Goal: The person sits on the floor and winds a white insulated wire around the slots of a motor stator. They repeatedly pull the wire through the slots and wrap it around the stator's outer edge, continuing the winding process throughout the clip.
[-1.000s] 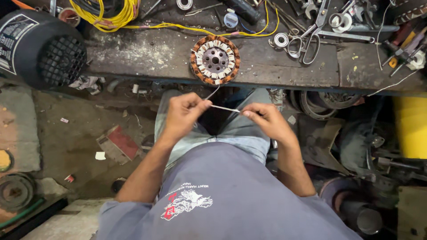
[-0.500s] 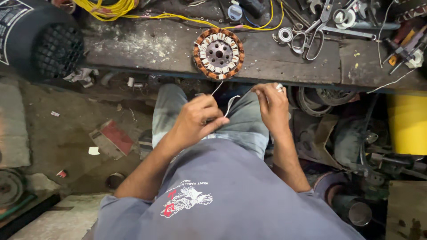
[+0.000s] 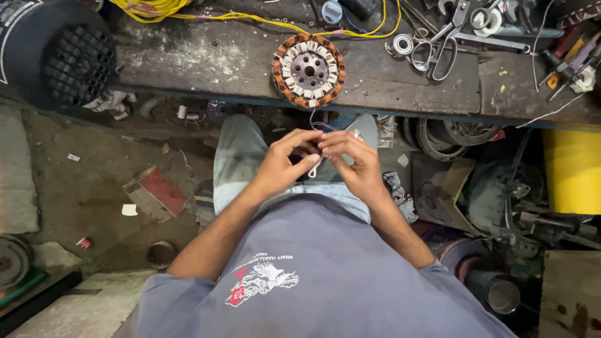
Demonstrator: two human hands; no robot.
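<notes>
My left hand [image 3: 285, 164] and my right hand [image 3: 350, 159] meet over my lap, fingers pinched together on a short white sleeve or cord [image 3: 315, 166]. A thin wire [image 3: 312, 119] runs up from the hands toward the round motor stator [image 3: 308, 70] with copper windings, which lies flat on the wooden workbench [image 3: 225, 62] just ahead. The fingertips hide most of what is held between them.
Scissors [image 3: 438, 47], yellow cable [image 3: 206, 12], small rings and hand tools lie on the bench. A black fan-covered motor [image 3: 59, 53] sits at the left. A yellow container [image 3: 573, 169] and metal parts crowd the right; scraps litter the floor at left.
My hands, first spread apart with a white strand stretched between them, have come together in front of my lap. The view has shifted slightly.
</notes>
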